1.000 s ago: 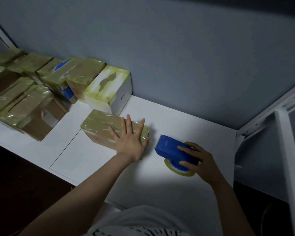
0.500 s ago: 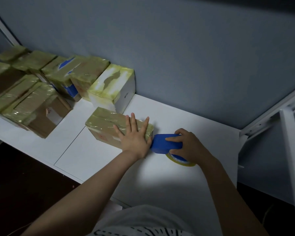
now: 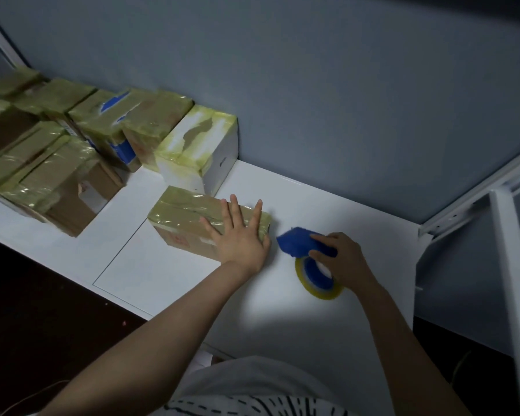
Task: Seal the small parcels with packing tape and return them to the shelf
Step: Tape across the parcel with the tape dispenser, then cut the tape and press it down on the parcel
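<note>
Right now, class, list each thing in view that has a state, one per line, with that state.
near parcel: taped over, lying flat
left hand: pressed flat on near parcel
tape dispenser: held beside near parcel
right hand: grips tape dispenser
parcels at left: taped

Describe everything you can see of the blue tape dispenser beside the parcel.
The tape dispenser is blue plastic, carrying a yellowish roll of tape on a blue hub. The right hand grips its top. It is tilted, roll down by the white shelf, front end pointing toward the taped parcel without touching it.
</note>
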